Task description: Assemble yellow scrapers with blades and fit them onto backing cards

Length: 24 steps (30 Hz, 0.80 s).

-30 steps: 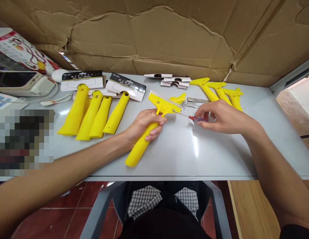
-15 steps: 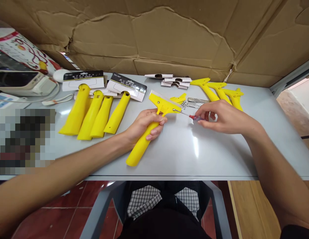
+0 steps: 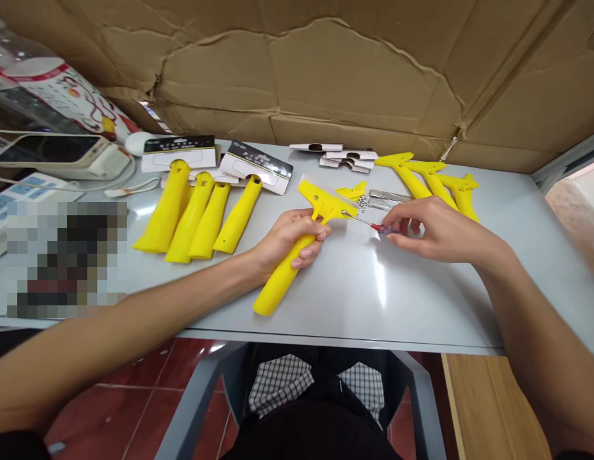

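Note:
A yellow scraper (image 3: 283, 273) with a wide flat head is wrapped in my left hand (image 3: 299, 239), its handle slanting down toward the table's front edge. One screw shows at the left of its head. My right hand (image 3: 424, 227) is closed on a small screwdriver (image 3: 376, 227) with a red and purplish handle. The screwdriver's tip meets the right end of the scraper head, at the other screw. Just behind lie a pile of small screws (image 3: 363, 203), a loose yellow head piece (image 3: 353, 190) and some silver metal blades (image 3: 386, 198).
Several yellow handles (image 3: 159, 214) lie at the left beside black-and-white header cards (image 3: 259, 166). More yellow scraper pieces (image 3: 414, 182) rest at the back right, near folded cards (image 3: 347, 155). Cardboard (image 3: 326, 70) walls the back. A phone (image 3: 48, 150) and a cable are far left.
The view has shifted slightly, so everything sits a little further right. Both hands keep their holds, and the screwdriver tip stays at the same end of the scraper head.

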### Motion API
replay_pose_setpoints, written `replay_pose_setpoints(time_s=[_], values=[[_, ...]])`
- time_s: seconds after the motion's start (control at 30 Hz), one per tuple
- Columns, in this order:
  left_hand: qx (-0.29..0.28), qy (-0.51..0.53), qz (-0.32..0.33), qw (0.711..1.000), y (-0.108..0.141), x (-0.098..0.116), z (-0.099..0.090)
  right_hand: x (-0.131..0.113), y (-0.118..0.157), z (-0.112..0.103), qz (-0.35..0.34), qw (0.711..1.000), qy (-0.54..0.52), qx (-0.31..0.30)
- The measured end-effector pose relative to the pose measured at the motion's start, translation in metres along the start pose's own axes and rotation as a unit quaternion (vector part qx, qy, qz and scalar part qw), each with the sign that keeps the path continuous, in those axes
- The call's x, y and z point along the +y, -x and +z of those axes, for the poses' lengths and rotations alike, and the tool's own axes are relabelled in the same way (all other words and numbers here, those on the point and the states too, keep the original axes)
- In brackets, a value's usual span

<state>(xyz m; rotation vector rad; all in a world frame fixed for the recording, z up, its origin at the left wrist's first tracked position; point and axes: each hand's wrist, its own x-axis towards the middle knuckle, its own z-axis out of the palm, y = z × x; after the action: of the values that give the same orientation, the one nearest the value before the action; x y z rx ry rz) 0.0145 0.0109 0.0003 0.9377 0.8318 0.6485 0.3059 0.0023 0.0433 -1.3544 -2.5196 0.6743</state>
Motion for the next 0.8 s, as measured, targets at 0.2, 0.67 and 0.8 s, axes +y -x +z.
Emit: replay_pose_setpoints(time_s=[0.2, 0.67, 0.8], values=[[-0.011, 0.017, 0.014, 1.000, -0.0013, -0.0014, 0.0007, 0.0075, 0.0000, 0.0060, -0.008, 1.000, -0.002, 0.006], [-0.014, 0.008, 0.025, 1.000, 0.0000, 0.0017, -0.0013, 0.0057, -0.0006, 0.0035, 0.003, 1.000, -0.006, 0.023], [-0.011, 0.013, 0.028, 0.999, -0.0015, 0.0017, -0.0008, 0.0060, -0.0010, 0.0039, -0.002, 1.000, 0.005, 0.022]])
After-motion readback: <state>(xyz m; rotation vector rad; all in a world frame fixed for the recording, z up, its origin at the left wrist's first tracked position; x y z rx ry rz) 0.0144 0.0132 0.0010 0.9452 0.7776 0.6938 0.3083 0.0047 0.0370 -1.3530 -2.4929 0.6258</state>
